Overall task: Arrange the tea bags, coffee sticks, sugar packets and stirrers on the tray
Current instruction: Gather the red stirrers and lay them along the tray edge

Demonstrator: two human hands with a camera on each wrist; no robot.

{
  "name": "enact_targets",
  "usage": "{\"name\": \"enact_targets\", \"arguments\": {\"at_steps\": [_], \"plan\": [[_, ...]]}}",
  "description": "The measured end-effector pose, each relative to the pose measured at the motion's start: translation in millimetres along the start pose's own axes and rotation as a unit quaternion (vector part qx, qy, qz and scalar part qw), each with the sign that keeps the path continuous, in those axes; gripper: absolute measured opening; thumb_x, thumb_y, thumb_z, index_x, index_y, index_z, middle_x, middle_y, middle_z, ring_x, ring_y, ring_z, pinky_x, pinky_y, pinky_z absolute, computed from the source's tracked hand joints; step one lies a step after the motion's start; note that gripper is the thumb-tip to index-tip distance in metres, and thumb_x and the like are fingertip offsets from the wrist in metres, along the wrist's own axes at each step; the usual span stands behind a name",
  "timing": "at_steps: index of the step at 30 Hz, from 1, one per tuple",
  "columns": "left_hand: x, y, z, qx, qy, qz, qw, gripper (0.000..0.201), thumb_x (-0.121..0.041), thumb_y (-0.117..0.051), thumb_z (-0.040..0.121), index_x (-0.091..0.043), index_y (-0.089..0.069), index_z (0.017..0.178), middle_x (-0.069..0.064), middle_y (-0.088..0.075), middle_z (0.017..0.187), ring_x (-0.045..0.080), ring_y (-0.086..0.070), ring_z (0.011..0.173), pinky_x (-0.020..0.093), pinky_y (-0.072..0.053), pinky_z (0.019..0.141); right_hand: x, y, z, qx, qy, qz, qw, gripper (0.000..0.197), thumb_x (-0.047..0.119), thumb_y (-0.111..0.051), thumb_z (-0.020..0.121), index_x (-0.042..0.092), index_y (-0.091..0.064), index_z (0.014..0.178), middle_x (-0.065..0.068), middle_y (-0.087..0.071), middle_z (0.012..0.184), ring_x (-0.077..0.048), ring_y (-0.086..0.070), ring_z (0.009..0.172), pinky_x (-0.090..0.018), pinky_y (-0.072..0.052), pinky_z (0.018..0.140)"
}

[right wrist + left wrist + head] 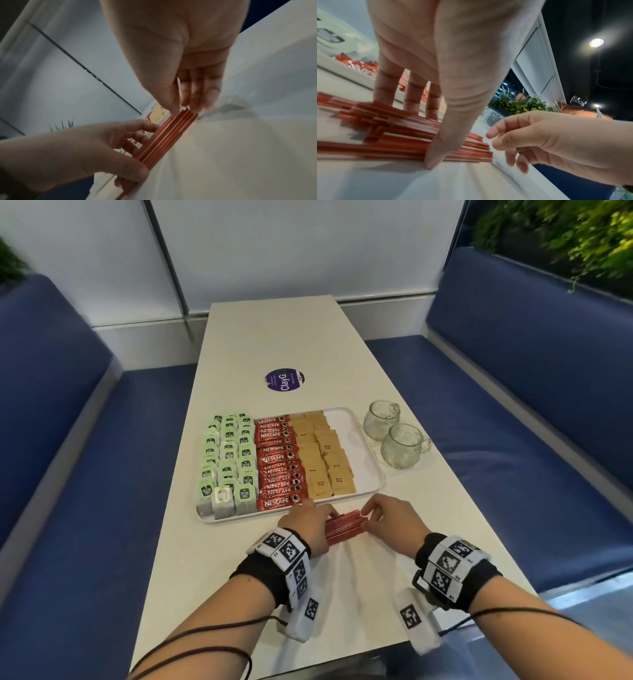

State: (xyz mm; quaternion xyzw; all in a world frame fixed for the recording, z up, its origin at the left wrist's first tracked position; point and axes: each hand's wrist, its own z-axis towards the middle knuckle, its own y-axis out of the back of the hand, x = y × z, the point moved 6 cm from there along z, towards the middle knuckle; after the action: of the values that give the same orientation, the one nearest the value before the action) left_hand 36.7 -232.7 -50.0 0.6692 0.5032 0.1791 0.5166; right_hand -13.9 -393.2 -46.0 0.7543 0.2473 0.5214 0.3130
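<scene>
A bundle of red stirrers [344, 525] lies on the table just in front of the white tray [364, 446]. My left hand [308, 523] grips the bundle's left part, thumb on the near side and fingers on the far side [412, 102]. At the bundle's right end my right hand [369, 518] pinches it between thumb and fingertips [197, 102]. On the tray lie green tea bags [227, 460] at the left, red coffee sticks [277, 463] in the middle and brown sugar packets [323, 453] to their right. The tray's right strip is bare.
Two glass mugs [382, 420] [402, 445] stand right of the tray. A round purple sticker [284, 380] lies on the table beyond it. Blue benches [513, 412] run along both long sides of the narrow table.
</scene>
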Motion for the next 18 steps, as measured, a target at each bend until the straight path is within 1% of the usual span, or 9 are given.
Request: {"name": "enact_targets", "arguments": {"at_steps": [2, 3, 5, 7, 9, 11, 13, 15, 18], "plan": [[3.5, 2.1, -1.3, -0.006, -0.012, 0.020, 1.000, 0.060, -0.022, -0.069, 0.083, -0.039, -0.047, 0.136, 0.001, -0.050, 0.127, 0.023, -0.048, 0.119, 0.039, -0.048, 0.094, 9.1, -3.8, 3.6, -0.002, 0.063, -0.053, 0.997, 0.033, 0.027, -0.078, 0.074, 0.028, -0.060, 0.103, 0.006, -0.055, 0.095, -0.005, -0.051, 0.076, -0.022, -0.042, 0.070], [4.5, 2.7, -1.8, -0.009, -0.016, 0.028, 0.999, 0.059, -0.023, -0.070, 0.083, -0.038, -0.048, 0.136, 0.000, -0.051, 0.126, 0.022, -0.049, 0.118, 0.039, -0.048, 0.094, 13.8, -8.7, 4.7, 0.014, 0.088, -0.074, 0.993, 0.045, 0.032, -0.081, 0.070, 0.029, -0.060, 0.111, 0.006, -0.053, 0.103, -0.003, -0.049, 0.083, -0.021, -0.041, 0.075], [5.5, 5.2, -3.2, -0.023, -0.024, 0.039, 0.999, 0.055, -0.022, -0.072, 0.082, -0.032, -0.052, 0.132, -0.001, -0.053, 0.125, 0.021, -0.052, 0.116, 0.037, -0.049, 0.092, 21.0, -22.1, 7.2, 0.060, 0.121, -0.134, 0.982, 0.070, 0.043, -0.084, 0.064, 0.030, -0.056, 0.126, 0.005, -0.049, 0.117, -0.009, -0.045, 0.105, -0.026, -0.040, 0.091], [7.5, 7.1, -2.9, -0.036, -0.022, 0.043, 0.998, 0.046, -0.022, -0.074, 0.080, -0.025, -0.058, 0.124, -0.001, -0.058, 0.119, 0.021, -0.057, 0.111, 0.035, -0.050, 0.087, 27.2, -32.4, 10.7, 0.084, 0.141, -0.180, 0.970, 0.077, 0.048, -0.083, 0.063, 0.031, -0.053, 0.131, 0.004, -0.048, 0.122, -0.015, -0.041, 0.114, -0.032, -0.039, 0.099], [10.0, 8.8, -2.7, -0.039, -0.019, 0.039, 0.998, 0.035, -0.021, -0.072, 0.081, -0.021, -0.063, 0.115, -0.001, -0.063, 0.111, 0.021, -0.062, 0.103, 0.032, -0.051, 0.080, 34.5, -36.1, 14.1, 0.085, 0.155, -0.188, 0.966, 0.060, 0.047, -0.080, 0.068, 0.033, -0.060, 0.122, 0.004, -0.051, 0.116, -0.017, -0.045, 0.109, -0.033, -0.042, 0.094], [12.1, 9.7, -3.1, -0.038, -0.022, 0.032, 0.999, 0.026, -0.022, -0.070, 0.083, -0.021, -0.066, 0.109, -0.002, -0.066, 0.105, 0.020, -0.064, 0.098, 0.032, -0.053, 0.079, 41.0, -37.9, 16.1, 0.079, 0.166, -0.198, 0.963, 0.037, 0.046, -0.076, 0.075, 0.032, -0.067, 0.108, 0.007, -0.054, 0.102, -0.017, -0.053, 0.100, -0.032, -0.044, 0.084], [13.6, 11.7, -4.0, -0.042, -0.032, 0.028, 0.998, 0.021, -0.026, -0.067, 0.086, -0.021, -0.068, 0.106, -0.001, -0.068, 0.103, 0.021, -0.064, 0.096, 0.033, -0.054, 0.079, 45.3, -37.8, 16.5, 0.076, 0.173, -0.198, 0.962, 0.026, 0.045, -0.072, 0.080, 0.029, -0.070, 0.099, 0.010, -0.053, 0.089, -0.017, -0.057, 0.091, -0.032, -0.045, 0.077], [14.2, 14.8, -4.4, -0.046, -0.043, 0.035, 0.997, 0.021, -0.026, -0.061, 0.089, -0.019, -0.068, 0.108, 0.001, -0.068, 0.104, 0.022, -0.064, 0.096, 0.032, -0.052, 0.077, 47.1, -36.5, 17.1, 0.085, 0.172, -0.187, 0.963, 0.020, 0.039, -0.069, 0.083, 0.024, -0.070, 0.097, 0.008, -0.056, 0.088, -0.018, -0.058, 0.089, -0.033, -0.045, 0.075], [14.8, 17.1, -4.0, -0.050, -0.051, 0.059, 0.996, 0.023, -0.017, -0.052, 0.092, -0.016, -0.066, 0.111, 0.005, -0.066, 0.107, 0.025, -0.063, 0.097, 0.033, -0.050, 0.077, 48.9, -33.3, 18.9, 0.093, 0.169, -0.172, 0.966, 0.016, 0.032, -0.065, 0.086, 0.020, -0.070, 0.096, 0.001, -0.063, 0.094, -0.020, -0.058, 0.088, -0.034, -0.046, 0.077]]}}
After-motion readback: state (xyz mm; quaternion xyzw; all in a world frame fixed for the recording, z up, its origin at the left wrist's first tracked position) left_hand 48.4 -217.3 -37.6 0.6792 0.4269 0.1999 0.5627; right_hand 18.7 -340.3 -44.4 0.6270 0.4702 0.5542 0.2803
